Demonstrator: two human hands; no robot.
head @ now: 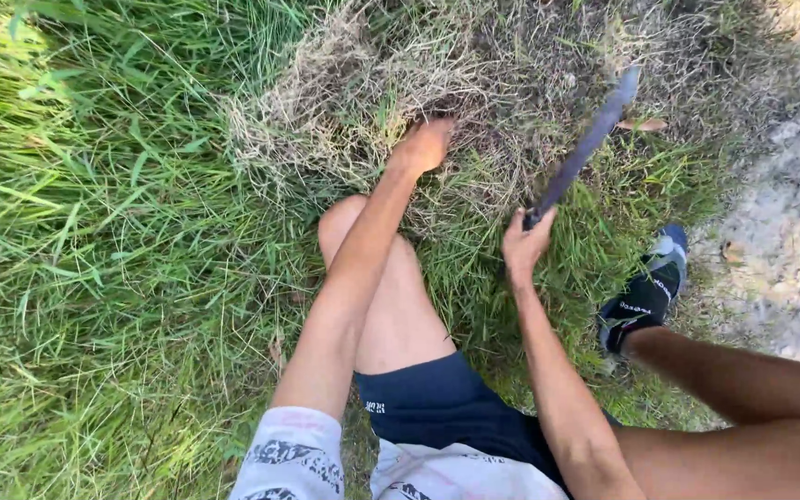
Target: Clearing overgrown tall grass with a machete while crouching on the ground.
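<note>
Right hand [525,243] is wrapped tight round the handle of a long dark machete [578,156], blade angled up and away to the right, tip up near the top of the view and looking a bit motion-blurred. Left hand [426,144] is stretched out ahead, fingers buried in a clump of dry straw-coloured grass [363,102], seems to be gripping a tuft of it, though the fingers are mostly hidden so can't swear to how tight.

Progress-wise, going by how it lies: the patch right around the left hand is flattened, pale and thin, so that bit looks worked over already. Everything off to the left is tall green grass [76,259], thick and standing, so I'd say most of it is left.

Room to move: the person is crouched low, bare left knee [344,218] just under the outstretched arm, right foot in a dark shoe [648,292] planted out to the right. Blade sits well apart from the left hand at this moment, but both point into the same clump, so the gap isn't generous. Bare sandy ground [789,241] runs along the right edge, open and flat, plenty of space on that side.
</note>
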